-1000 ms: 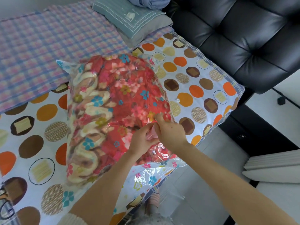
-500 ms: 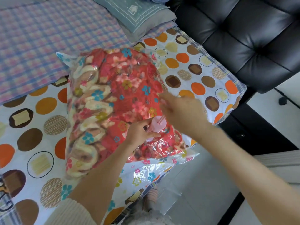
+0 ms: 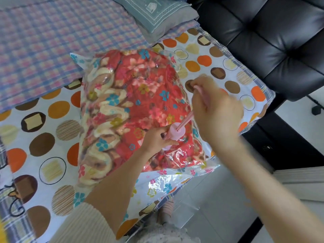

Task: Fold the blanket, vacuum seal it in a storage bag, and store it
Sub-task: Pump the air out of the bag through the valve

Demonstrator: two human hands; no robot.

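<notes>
Blanket (image 3: pixel 140 95), sealed in the bag (image 3: pixel 175 181), is lying on the bed (image 3: pixel 43 137). Left hand (image 3: pixel 157 139) fingers are curling round the pink pump (image 3: pixel 177 133) standing on the bag's near right part. Right hand (image 3: pixel 215 109) fingers, blurred, are gripping the rod (image 3: pixel 186 119) above.

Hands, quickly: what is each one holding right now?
Left hand: closed, gripping the pink pump barrel on the storage bag.
Right hand: closed, gripping the pump's plunger rod; blurred.

Black leather seat (image 3: pixel 263 41), teal pillow (image 3: pixel 154 13)
</notes>
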